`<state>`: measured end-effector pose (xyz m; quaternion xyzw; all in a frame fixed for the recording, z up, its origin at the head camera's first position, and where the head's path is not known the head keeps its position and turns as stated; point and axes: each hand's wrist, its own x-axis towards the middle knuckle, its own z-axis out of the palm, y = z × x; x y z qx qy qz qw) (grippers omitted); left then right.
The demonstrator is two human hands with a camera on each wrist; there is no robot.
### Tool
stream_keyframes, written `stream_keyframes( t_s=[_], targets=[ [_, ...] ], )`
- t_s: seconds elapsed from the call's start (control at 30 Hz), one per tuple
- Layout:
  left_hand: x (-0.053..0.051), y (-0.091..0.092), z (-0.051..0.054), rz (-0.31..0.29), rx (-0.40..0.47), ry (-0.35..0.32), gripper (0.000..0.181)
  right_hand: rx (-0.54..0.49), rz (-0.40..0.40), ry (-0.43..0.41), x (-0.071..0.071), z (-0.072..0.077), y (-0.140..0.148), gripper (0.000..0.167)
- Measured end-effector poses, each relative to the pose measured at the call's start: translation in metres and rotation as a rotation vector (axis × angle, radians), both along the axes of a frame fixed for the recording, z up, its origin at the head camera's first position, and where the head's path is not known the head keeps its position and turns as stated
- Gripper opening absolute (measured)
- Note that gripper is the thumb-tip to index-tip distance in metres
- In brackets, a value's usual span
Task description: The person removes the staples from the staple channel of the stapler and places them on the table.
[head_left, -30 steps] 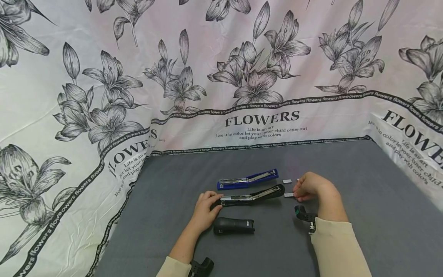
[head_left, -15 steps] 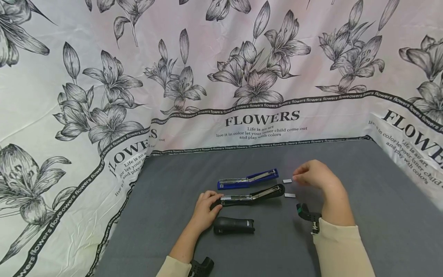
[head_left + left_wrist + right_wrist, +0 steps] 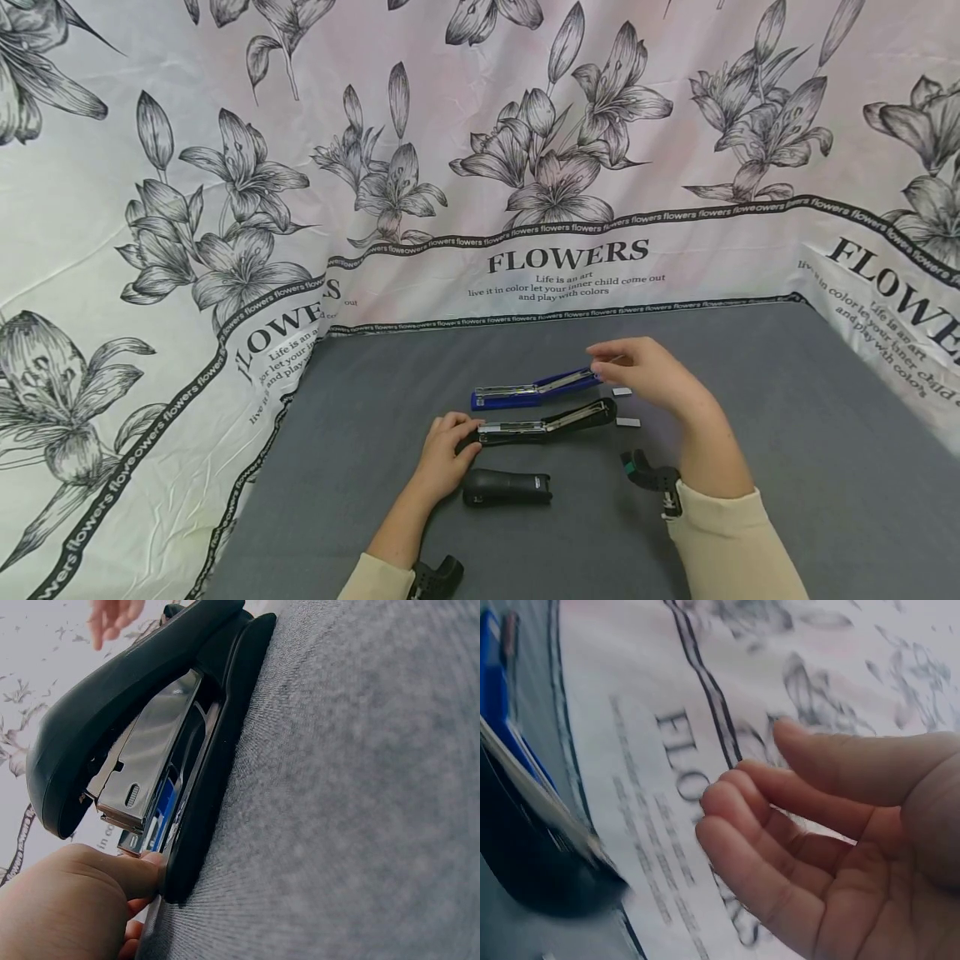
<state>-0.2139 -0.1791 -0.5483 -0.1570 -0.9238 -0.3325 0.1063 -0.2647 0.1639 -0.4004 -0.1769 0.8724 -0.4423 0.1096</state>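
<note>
You have an open black stapler (image 3: 139, 671) with a smooth, low-sheen plastic body over a polished metal magazine (image 3: 146, 750); the blue stapler (image 3: 517, 401) pairs plastic with metal. Your desk cloth (image 3: 360, 780) looks matt and woven, the backdrop (image 3: 420, 208) creased, faintly glossy fabric.

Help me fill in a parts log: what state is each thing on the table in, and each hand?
Blue stapler: open, metal inside exposed.
Black stapler: open, metal inside exposed.
Black device nearest the person: lying down, seemingly closed.
Far pale strip: lying loose.
Near pale strip: lying loose.
Left hand: gripping the black stapler's end.
Right hand: raised, nothing visible in it.
</note>
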Motion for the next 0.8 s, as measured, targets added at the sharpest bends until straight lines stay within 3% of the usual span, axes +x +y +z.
stream_keyframes(
  t_s=[0.13, 0.3, 0.63, 0.8],
  targets=[
    [0.000, 0.000, 0.000, -0.001, -0.003, 0.000, 0.035, -0.020, 0.071, 0.033, 0.000, -0.006, -0.024, 0.043],
    [0.000, -0.001, 0.000, -0.010, 0.005, 0.001, 0.035, 0.039, 0.152, 0.073, 0.005, -0.014, -0.059, 0.039],
    [0.000, -0.001, 0.002, -0.010, 0.045, -0.010, 0.035, 0.127, 0.326, 0.043, 0.015, -0.044, -0.112, 0.030],
    [0.000, -0.001, 0.002, -0.005, 0.038, -0.013, 0.035, 0.201, 0.289, 0.054, 0.021, -0.055, -0.128, 0.018]
  ],
)
